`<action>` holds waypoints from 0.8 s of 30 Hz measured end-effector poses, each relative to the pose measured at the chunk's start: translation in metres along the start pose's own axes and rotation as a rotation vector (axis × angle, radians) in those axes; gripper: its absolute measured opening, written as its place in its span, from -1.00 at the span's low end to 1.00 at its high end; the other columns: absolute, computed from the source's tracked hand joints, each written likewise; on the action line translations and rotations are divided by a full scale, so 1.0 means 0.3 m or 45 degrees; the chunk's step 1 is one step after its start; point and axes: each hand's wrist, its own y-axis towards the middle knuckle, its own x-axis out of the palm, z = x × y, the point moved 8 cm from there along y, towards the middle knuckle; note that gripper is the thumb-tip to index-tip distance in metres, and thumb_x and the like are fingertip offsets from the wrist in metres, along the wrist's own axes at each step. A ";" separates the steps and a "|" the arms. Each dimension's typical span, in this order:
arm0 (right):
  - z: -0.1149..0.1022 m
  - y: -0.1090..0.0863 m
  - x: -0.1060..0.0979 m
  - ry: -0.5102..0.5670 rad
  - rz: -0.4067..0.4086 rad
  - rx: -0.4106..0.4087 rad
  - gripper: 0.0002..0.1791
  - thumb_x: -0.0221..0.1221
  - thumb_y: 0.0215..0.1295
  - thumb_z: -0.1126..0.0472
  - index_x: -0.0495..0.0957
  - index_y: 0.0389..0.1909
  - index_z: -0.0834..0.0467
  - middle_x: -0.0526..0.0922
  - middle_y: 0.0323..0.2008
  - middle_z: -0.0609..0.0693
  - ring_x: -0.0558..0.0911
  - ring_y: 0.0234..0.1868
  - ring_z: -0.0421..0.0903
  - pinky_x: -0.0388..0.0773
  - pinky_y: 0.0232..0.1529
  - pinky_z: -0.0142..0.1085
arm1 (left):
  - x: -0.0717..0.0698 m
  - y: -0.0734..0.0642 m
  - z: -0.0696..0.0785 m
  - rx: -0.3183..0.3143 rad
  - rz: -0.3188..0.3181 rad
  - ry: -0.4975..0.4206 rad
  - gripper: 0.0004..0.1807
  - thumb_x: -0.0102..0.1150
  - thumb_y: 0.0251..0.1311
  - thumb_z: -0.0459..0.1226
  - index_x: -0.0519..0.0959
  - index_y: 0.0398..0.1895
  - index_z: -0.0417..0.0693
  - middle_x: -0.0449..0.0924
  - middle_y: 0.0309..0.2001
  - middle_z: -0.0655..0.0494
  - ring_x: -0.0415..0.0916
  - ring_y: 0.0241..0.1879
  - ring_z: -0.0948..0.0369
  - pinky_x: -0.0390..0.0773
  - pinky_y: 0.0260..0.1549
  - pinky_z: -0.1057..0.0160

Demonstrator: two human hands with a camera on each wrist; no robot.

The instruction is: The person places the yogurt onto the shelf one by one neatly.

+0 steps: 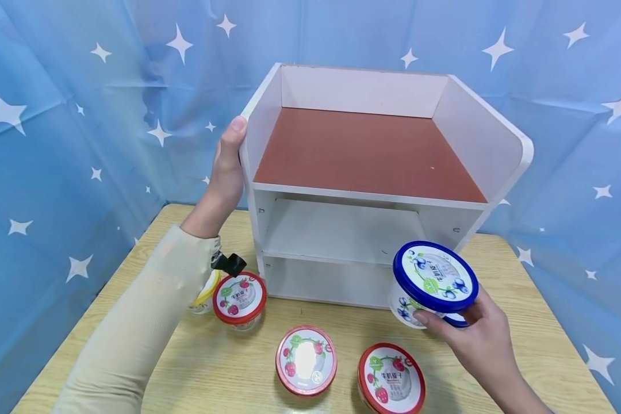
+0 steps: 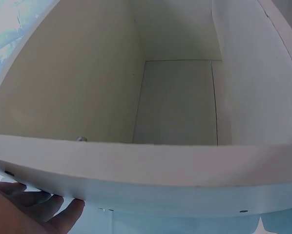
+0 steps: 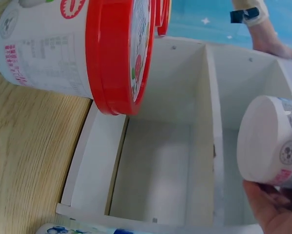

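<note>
My right hand (image 1: 483,339) grips a white tub with a blue lid and blueberry pictures (image 1: 434,279), thumb on its near side. It holds the tub in front of the right part of a white shelf unit (image 1: 336,284). In the right wrist view, the pale base of this tub (image 3: 263,141) shows beside the fingers. My left hand (image 1: 227,167) rests on the unit's left side panel, near its upper edge. In the left wrist view, the fingers (image 2: 68,214) touch the panel's outer face.
Red-lidded tubs with strawberry pictures stand on the wooden table: one by the unit's left corner (image 1: 240,299), two nearer me (image 1: 306,362) (image 1: 391,379). A yellow-lidded tub (image 1: 205,293) is half hidden by the left sleeve. Another blue lid (image 1: 455,320) shows behind the right hand.
</note>
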 end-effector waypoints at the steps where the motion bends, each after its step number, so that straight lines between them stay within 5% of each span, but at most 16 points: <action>1: 0.000 0.000 0.001 0.003 -0.001 0.003 -0.15 0.47 -0.01 0.42 0.36 0.35 0.14 0.54 0.10 -0.11 0.59 -0.04 -0.33 0.56 -0.19 -0.47 | 0.001 0.002 0.001 0.002 0.001 -0.006 -0.38 -0.28 0.24 0.17 0.49 0.04 -0.08 0.40 -0.09 -0.37 0.43 -0.17 -0.10 0.47 -0.19 0.06; 24: -0.079 0.025 0.039 0.121 0.066 -0.045 -0.18 0.48 -0.07 0.48 0.42 0.29 0.17 0.57 0.09 0.01 0.61 -0.02 -0.20 0.56 -0.12 -0.42 | -0.002 -0.003 0.002 0.010 0.013 0.044 -0.44 -0.32 0.28 0.11 0.51 0.03 -0.04 0.42 -0.11 -0.38 0.46 -0.21 -0.08 0.51 -0.25 0.09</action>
